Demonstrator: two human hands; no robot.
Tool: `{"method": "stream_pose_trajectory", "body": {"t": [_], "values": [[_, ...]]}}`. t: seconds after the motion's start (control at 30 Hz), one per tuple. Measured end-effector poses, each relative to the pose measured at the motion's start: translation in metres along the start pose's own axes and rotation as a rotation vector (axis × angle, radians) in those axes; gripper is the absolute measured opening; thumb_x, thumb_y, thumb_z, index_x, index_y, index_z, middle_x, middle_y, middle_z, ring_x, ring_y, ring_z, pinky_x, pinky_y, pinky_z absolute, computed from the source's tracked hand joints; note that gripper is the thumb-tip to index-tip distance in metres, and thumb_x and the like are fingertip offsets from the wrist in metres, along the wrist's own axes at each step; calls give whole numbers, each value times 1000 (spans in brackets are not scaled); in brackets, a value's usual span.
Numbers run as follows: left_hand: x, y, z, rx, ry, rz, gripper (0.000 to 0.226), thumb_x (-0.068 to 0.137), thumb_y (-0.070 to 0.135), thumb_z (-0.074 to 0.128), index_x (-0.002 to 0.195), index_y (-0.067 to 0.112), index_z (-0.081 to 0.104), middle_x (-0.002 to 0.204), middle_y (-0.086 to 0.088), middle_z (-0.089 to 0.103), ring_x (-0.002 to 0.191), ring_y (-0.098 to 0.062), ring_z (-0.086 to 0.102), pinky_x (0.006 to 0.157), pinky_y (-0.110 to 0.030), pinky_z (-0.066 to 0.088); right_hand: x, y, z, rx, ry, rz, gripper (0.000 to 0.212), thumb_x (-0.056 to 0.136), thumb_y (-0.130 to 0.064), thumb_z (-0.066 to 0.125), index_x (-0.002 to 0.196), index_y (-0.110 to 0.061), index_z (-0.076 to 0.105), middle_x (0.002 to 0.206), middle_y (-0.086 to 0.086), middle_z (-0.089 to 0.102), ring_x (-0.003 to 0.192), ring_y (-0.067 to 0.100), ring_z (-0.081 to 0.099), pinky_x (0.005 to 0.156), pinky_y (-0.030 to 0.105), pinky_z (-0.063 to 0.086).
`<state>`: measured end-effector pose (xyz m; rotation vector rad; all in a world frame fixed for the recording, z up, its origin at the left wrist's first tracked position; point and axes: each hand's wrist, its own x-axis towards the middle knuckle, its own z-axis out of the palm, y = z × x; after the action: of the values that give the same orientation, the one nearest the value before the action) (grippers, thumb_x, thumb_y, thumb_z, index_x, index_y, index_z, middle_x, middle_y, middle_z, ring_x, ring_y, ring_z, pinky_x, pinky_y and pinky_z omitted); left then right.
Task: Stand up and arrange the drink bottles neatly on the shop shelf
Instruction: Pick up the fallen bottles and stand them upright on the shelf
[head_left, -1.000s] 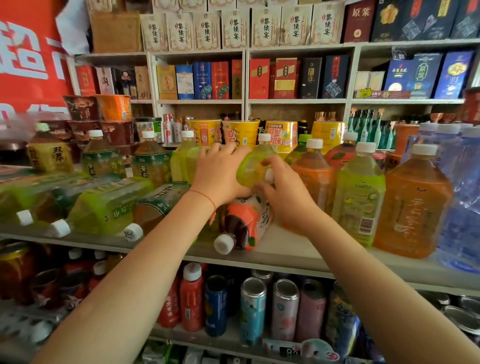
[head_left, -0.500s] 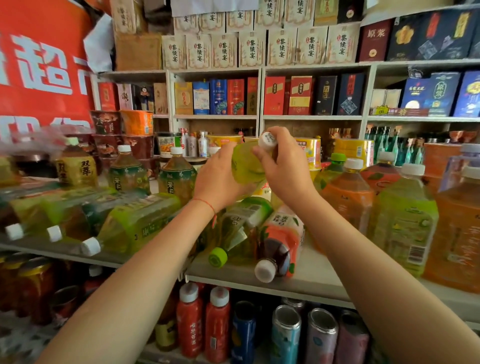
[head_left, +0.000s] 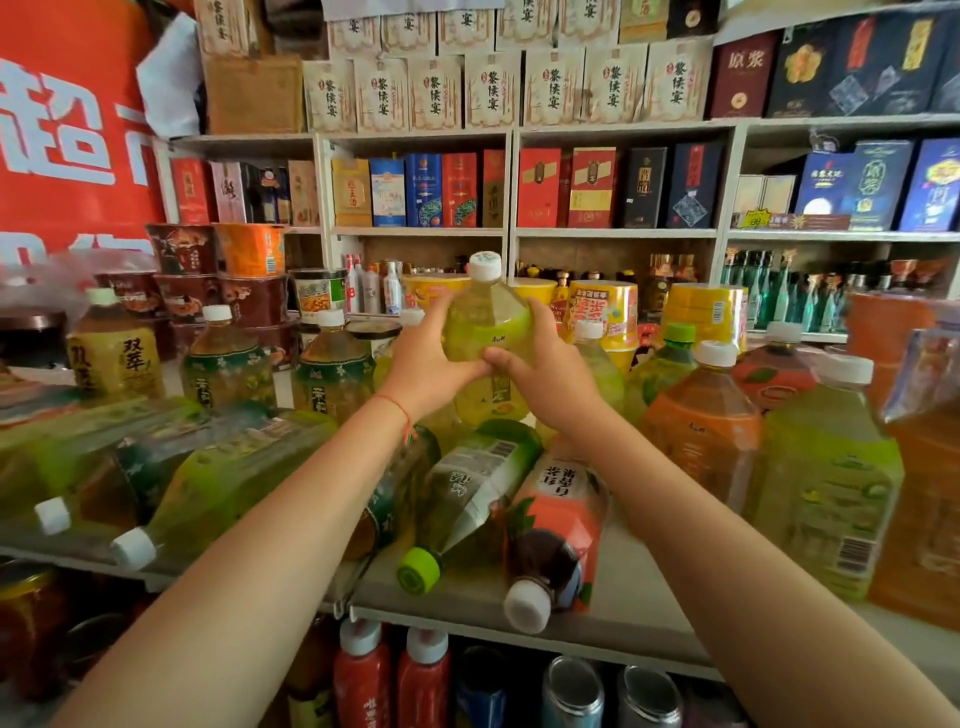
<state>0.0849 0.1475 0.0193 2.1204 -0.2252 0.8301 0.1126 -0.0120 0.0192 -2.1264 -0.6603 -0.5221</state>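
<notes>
while both my hands are wrapped round the yellow-green bottle (head_left: 485, 332), i'm in the middle of standing it up: it is upright, white cap on top, held above the clutter at the middle of the shelf (head_left: 613, 587). my left hand (head_left: 423, 366) grips its left side, fingers curled round the body, and my right hand (head_left: 545, 364) grips the right side, thumbs nearly meeting across the front label. so the bottle sits squarely between my palms, clamped from both sides, its base low behind my hands where i can't see if it touches anything.

i judge the step to be setting this one into the standing row. to its right stand the orange bottle (head_left: 701, 421) and the pale green bottle (head_left: 831, 478); to its left the dark tea bottles (head_left: 332, 364) stand further back. the next move calls for lowering it straight down into a free spot in line with those, without knocking a neighbour.

much is left, i think. just below my wrists lie the green-capped bottle (head_left: 467, 499) and the orange-label bottle (head_left: 558, 525), caps pointing toward me near the shelf edge, and more fallen bottles (head_left: 218, 483) lie in a heap on the left. those near the edge could roll off if i bump them.
</notes>
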Motion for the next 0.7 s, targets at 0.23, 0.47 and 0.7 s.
{"method": "stream_pose_trajectory", "body": {"t": [0.23, 0.47, 0.7], "values": [[6, -8, 16, 140, -21, -54, 73, 97, 33, 67, 159, 22, 31, 161, -2, 39, 147, -21, 37, 116, -37, 33, 11, -2, 10, -421, 103, -42, 43, 109, -36, 40, 146, -15, 36, 84, 7, 65, 72, 29, 61, 56, 35, 42], [-1, -7, 31, 397, -121, -19, 59, 100, 24, 62, 155, 18, 40, 154, -8, 49, 138, -30, 49, 108, -43, 46, 18, 1, 15, -640, -19, -13, 22, 102, -8, 47, 113, -1, 65, 116, 17, 59, 108, 33, 61, 79, 38, 50], [-29, 13, 17, 471, -158, 8, 40, 102, 33, 55, 140, 20, 57, 142, -4, 53, 123, -23, 56, 99, -38, 50, -12, 11, -9, -291, -120, -152, 28, 102, -22, 54, 126, -12, 65, 100, 0, 62, 88, 18, 58, 71, 27, 45]]}}
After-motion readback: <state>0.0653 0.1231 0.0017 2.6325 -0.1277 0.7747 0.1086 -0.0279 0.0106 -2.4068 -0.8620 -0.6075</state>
